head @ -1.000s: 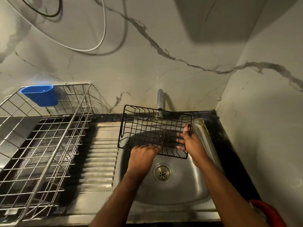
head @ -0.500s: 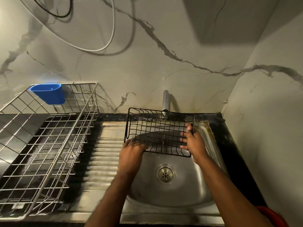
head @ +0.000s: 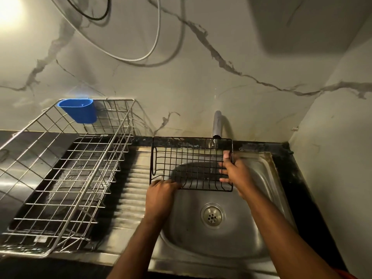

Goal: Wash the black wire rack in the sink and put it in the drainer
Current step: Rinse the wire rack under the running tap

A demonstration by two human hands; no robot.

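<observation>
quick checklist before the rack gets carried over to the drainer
1. Left hand grips the near left edge of the black wire rack: ok.
2. Right hand holds the rack's right end, thumb over the rim: ok.
3. Rack lifted free of the sink basin, under the tap: ok.
4. Rinsing finished and tap off: cannot tell; any water stream is too faint to read.
5. Drainer to the left has open space on its floor: ok; only a blue cup hangs on its far rim.
6. Path over the ribbed draining board has nothing on it: ok.
</observation>
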